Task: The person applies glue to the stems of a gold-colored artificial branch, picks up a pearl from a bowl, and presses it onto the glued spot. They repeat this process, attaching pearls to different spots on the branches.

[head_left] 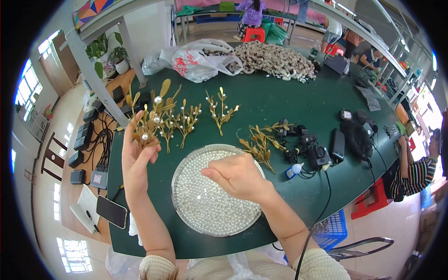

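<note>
My left hand (136, 163) is raised at the left of the table, its fingers closed around a gold leafy sprig (155, 122) set with white pearl beads. Over a round tray (173, 186) full of loose pearl beads (205, 210), my right hand (241, 178) is curled with the thumb pressed to the fingers; whatever it holds, if anything, is hidden. Beaded gold sprigs (188, 125) lie just right of my left hand, and another beaded sprig (221, 113) rests farther right. Past the tray's right rim are gold sprigs (261, 143) on which I make out no beads.
Cables and black adapters (319, 156) crowd the right side, beside a small blue-and-white bottle (294, 171). A phone (112, 211) lies at the left edge. Plastic bags (196, 60) and a pile of pale pieces (275, 60) are at the back. A person (417, 179) sits at the right.
</note>
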{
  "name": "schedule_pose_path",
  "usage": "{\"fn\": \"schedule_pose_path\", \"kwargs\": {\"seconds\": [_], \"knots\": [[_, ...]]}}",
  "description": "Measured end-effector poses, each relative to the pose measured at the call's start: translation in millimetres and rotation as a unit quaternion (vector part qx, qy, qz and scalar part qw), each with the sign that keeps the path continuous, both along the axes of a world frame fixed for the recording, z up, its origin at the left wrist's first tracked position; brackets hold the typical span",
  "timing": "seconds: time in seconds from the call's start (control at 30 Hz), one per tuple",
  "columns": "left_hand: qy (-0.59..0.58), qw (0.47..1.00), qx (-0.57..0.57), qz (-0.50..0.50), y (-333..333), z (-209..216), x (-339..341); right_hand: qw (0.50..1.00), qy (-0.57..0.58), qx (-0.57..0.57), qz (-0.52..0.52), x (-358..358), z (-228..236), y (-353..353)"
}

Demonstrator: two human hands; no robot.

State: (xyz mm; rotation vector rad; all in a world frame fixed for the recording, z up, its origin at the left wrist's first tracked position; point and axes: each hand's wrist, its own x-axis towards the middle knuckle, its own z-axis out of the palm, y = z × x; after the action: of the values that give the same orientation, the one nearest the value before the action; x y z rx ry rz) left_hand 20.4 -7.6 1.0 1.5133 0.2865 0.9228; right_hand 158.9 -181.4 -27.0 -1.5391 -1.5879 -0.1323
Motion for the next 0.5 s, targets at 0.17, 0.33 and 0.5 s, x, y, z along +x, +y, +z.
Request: {"fn": "schedule_pose_path", "kwargs": {"seconds": [0.17, 0.33, 0.5], "knots": [[-0.008, 1.000, 0.011, -0.012, -6, 2, 5, 0.995, 0.064, 0.056, -0.044, 4, 17, -12], [0.042, 0.998, 0.037, 0.010, 3, -3, -7, 0.990, 0.124, 0.044, -0.044, 5, 15, -12], [0.024, 0.999, 0.039, 0.005, -1, -2, 1, 0.993, -0.010, -0.121, 0.000, 6, 16, -21]]}}
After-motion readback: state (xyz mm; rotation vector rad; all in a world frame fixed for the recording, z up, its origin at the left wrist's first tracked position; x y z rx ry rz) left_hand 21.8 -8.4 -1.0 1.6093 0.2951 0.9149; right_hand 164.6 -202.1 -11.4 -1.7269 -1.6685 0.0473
